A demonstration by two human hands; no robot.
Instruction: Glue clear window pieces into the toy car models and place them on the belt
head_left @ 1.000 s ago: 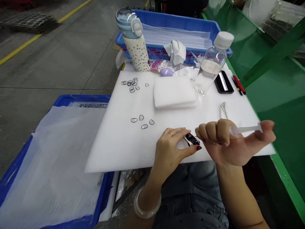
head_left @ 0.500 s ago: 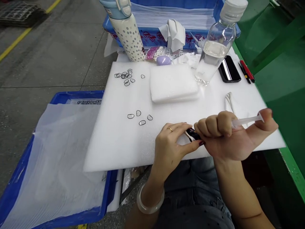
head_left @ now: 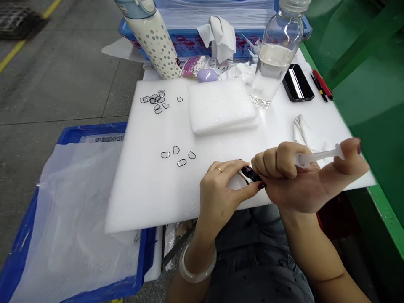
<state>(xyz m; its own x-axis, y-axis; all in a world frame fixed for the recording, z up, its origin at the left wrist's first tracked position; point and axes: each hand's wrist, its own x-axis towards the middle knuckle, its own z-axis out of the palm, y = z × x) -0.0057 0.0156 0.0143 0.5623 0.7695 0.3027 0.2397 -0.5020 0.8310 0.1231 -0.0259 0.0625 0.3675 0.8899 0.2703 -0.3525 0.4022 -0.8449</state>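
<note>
My left hand [head_left: 222,191] pinches a small glossy black part [head_left: 250,174] between thumb and fingers. What looks like a thin white swab stick also lies in that grip, partly hidden. My right hand [head_left: 296,181] is closed around a clear plastic syringe [head_left: 318,157], with the thumb on the plunger's end. Its knuckles meet the black part, and the syringe's tip is hidden by the fist. Left of my hands, several thin black rings [head_left: 182,162] lie loose on the white foam board [head_left: 142,189]. More black rings [head_left: 154,99] are heaped farther back.
A white foam block [head_left: 222,105] sits mid-board. Behind it stand a dotted bottle [head_left: 154,44] and a clear bottle of liquid [head_left: 274,59]. A phone [head_left: 298,83] and a red-handled tool [head_left: 322,84] lie at right. A blue crate [head_left: 147,252] stands low at left.
The view has shifted slightly, so the board and bottles sit a little differently in it. Both hands keep their grips; the syringe appears a little more pulled out of the fist.
</note>
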